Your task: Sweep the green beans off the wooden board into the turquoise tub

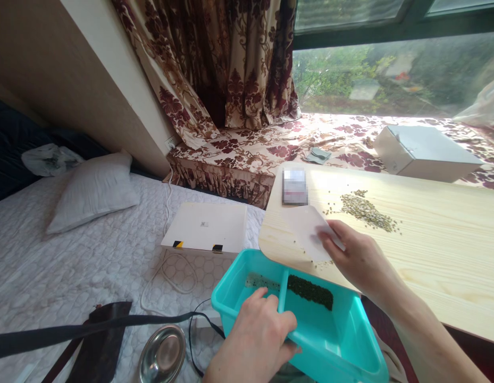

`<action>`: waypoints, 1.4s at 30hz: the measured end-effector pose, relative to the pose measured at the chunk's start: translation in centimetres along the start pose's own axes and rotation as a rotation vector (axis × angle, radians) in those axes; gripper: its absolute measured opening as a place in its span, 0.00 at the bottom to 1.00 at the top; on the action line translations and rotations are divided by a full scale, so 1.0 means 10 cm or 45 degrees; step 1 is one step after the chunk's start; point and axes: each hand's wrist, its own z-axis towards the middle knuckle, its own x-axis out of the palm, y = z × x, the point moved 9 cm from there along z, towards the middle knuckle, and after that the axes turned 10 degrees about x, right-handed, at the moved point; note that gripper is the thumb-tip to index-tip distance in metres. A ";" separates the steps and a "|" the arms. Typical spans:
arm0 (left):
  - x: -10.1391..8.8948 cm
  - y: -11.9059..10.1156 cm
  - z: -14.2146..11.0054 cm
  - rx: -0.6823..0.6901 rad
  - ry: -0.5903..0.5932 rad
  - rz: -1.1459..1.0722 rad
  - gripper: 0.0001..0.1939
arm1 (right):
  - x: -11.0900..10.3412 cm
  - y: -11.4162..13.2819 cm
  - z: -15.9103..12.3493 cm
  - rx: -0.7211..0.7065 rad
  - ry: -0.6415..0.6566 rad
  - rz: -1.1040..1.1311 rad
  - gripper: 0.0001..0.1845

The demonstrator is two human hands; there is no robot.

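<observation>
A turquoise plastic box (348, 340) with a divider is held against the table's near edge. My left hand (258, 332) grips its near wall by the divider, fingers curled over the rim. Dark green beans or grains (310, 291) lie in the box's right compartment; a thin scatter of small bits (262, 282) lies in the left one. My right hand (356, 250) pinches a translucent white plastic scraper (308, 229) low over the table's left corner. A spread-out pile of pale greenish grains (366, 210) lies on the wooden table (442, 250), beyond my right hand, with strays around it.
A phone-sized blurred object (294, 186) lies at the table's left edge. A white box (426, 151) and a folded cloth (318, 155) rest on the window seat. On the quilted bed are a flat white case (207, 226), a metal bowl (162, 354), a pillow (95, 191) and cables.
</observation>
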 end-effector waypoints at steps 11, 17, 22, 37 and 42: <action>0.00 0.04 -0.03 -0.032 0.027 -0.014 0.11 | 0.05 0.06 0.08 -0.057 -0.063 -0.025 0.09; 0.01 0.06 -0.04 -0.059 0.038 -0.048 0.12 | 0.09 0.11 0.06 -0.102 0.013 0.032 0.10; 0.02 0.10 -0.05 -0.066 0.040 -0.040 0.12 | 0.13 0.16 0.05 -0.141 0.035 0.062 0.12; 0.03 0.37 -0.37 -0.164 -0.166 -0.095 0.08 | 0.48 0.36 -0.07 -0.216 0.354 0.276 0.13; 0.01 0.33 -0.33 -0.148 -0.165 -0.075 0.08 | 0.12 0.25 -0.03 -0.184 0.128 0.129 0.13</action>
